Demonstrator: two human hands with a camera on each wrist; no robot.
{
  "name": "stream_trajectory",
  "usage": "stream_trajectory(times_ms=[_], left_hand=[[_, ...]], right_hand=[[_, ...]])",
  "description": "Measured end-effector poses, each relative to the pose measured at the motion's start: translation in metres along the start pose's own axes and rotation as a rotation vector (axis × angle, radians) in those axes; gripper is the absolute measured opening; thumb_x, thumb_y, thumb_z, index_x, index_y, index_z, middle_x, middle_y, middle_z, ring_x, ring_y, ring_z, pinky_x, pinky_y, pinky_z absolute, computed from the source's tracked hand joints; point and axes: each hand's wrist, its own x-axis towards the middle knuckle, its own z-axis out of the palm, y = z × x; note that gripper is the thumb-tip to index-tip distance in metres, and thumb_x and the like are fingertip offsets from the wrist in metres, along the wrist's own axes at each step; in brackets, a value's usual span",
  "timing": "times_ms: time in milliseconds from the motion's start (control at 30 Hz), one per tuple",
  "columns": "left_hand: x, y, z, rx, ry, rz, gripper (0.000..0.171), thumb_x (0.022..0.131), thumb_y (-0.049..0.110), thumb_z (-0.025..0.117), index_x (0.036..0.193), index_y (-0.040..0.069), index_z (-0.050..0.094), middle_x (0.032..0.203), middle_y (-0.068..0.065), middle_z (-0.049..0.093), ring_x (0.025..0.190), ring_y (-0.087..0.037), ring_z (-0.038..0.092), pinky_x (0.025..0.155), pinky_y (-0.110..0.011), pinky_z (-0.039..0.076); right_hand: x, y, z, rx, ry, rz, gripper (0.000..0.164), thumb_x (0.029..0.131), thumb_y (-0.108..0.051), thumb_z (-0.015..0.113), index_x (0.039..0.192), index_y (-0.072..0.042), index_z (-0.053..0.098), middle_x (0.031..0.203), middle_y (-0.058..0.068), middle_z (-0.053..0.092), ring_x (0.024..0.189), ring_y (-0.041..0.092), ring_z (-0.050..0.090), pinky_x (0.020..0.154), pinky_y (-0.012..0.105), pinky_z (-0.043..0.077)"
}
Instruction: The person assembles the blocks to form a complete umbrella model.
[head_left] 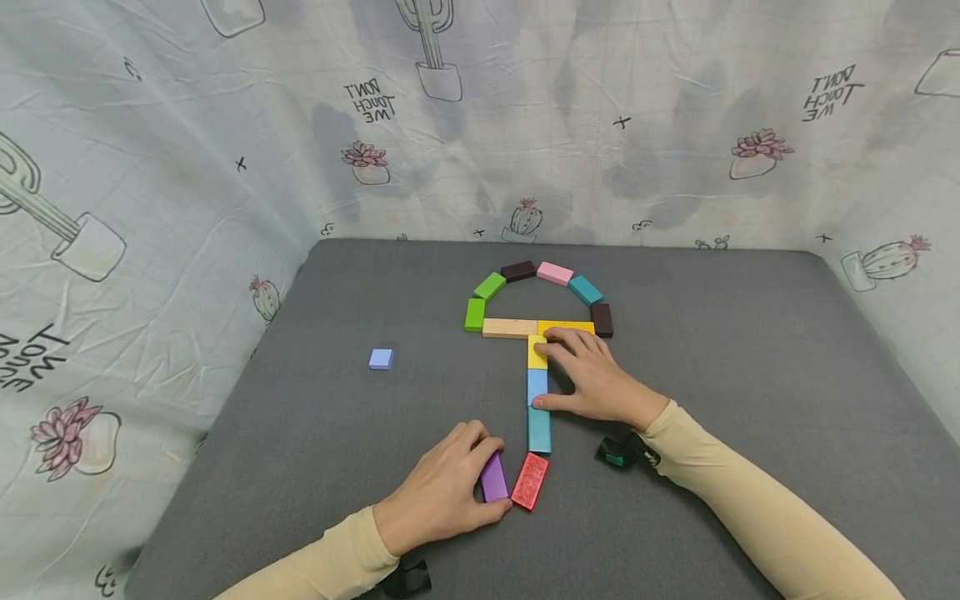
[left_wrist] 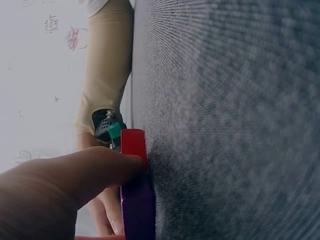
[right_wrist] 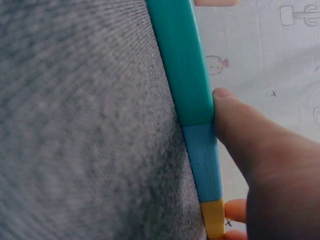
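My left hand (head_left: 438,479) pinches a purple block (head_left: 493,479) between thumb and fingers, low in the head view. Close by on the right lies a tilted red block (head_left: 530,482), its end near my thumb. A column of yellow (head_left: 537,352), light blue (head_left: 537,387) and teal (right_wrist: 182,65) blocks runs upward from the red one. My right hand (head_left: 603,383) rests over this column, index finger touching the yellow block and thumb at the light blue block's lower end. Its other fingers reach the yellow-orange block (head_left: 566,326) in the crossbar.
A tan block (head_left: 510,328) forms the crossbar's left half. Above it arch green (head_left: 490,286), dark brown (head_left: 518,271), pink (head_left: 555,273) and blue-teal (head_left: 586,290) blocks. One periwinkle block (head_left: 381,359) lies apart at left on the grey table (head_left: 750,375); printed cloth hangs behind.
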Motion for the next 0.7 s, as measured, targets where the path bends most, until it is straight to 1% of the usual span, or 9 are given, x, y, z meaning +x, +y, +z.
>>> stream_trajectory(times_ms=[300, 433, 567, 633, 700], left_hand=[[0.000, 0.000, 0.000, -0.008, 0.000, 0.005, 0.061, 0.082, 0.049, 0.085, 0.127, 0.010, 0.069, 0.111, 0.003, 0.058, 0.094, -0.007, 0.048, 0.074, -0.021, 0.047], [-0.001, 0.000, -0.001, -0.028, 0.004, 0.002, 0.063, 0.082, 0.049, 0.086, 0.128, 0.010, 0.068, 0.112, 0.003, 0.058, 0.095, -0.008, 0.049, 0.075, -0.022, 0.048], [-0.002, -0.004, -0.007, -0.066, -0.009, -0.022, 0.072, 0.081, 0.055, 0.085, 0.134, 0.012, 0.066, 0.116, 0.005, 0.056, 0.099, -0.007, 0.050, 0.080, -0.025, 0.051], [-0.003, -0.009, -0.012, -0.088, -0.013, -0.036, 0.077, 0.080, 0.061, 0.084, 0.138, 0.015, 0.064, 0.120, 0.006, 0.055, 0.103, -0.007, 0.050, 0.083, -0.027, 0.051], [-0.004, -0.015, -0.018, -0.110, 0.001, -0.041, 0.081, 0.079, 0.064, 0.083, 0.141, 0.016, 0.062, 0.123, 0.006, 0.056, 0.107, -0.007, 0.052, 0.087, -0.031, 0.052]], right_hand=[[0.000, 0.001, -0.001, 0.002, -0.004, -0.004, 0.086, 0.088, -0.059, 0.077, 0.153, -0.011, 0.050, 0.159, 0.017, 0.038, 0.145, 0.043, 0.034, 0.115, 0.070, 0.024], [0.000, 0.001, -0.001, -0.001, 0.003, -0.008, 0.085, 0.087, -0.059, 0.078, 0.152, -0.011, 0.051, 0.158, 0.016, 0.039, 0.145, 0.044, 0.034, 0.115, 0.070, 0.024], [0.000, 0.001, -0.001, -0.002, 0.003, -0.008, 0.085, 0.088, -0.059, 0.077, 0.152, -0.011, 0.051, 0.158, 0.017, 0.039, 0.144, 0.044, 0.034, 0.114, 0.070, 0.025], [0.000, 0.001, -0.001, -0.002, -0.002, -0.006, 0.085, 0.088, -0.059, 0.077, 0.153, -0.011, 0.050, 0.159, 0.016, 0.038, 0.145, 0.044, 0.034, 0.115, 0.070, 0.025], [0.000, 0.001, 0.000, 0.000, -0.009, -0.004, 0.086, 0.088, -0.060, 0.077, 0.153, -0.011, 0.050, 0.159, 0.016, 0.038, 0.145, 0.044, 0.034, 0.115, 0.069, 0.025]])
